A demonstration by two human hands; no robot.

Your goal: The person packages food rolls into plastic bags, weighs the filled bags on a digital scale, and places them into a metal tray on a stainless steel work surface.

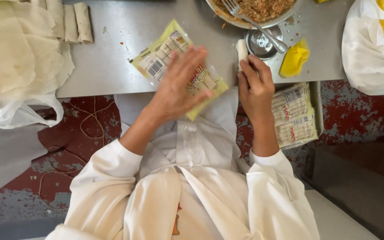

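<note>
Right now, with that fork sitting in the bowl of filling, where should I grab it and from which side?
Probably take the fork by its handle end, near the small metal cup, coming from the near right. Its tines are buried in the filling inside the bowl, while the handle slopes out over the rim, bare and free. The right hand is nearest, holding a roll.

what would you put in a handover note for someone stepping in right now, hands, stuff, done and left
Left hand: open, flat on the yellow wrapper packet at the steel table edge.
Right hand: pinching a rolled spring roll.
Filling bowl with fork at the far edge; small metal cup beside it.
Done: finished rolls far left, by the loose wrapper sheets.
Left: filling remains; more packets sit lower right.
</note>
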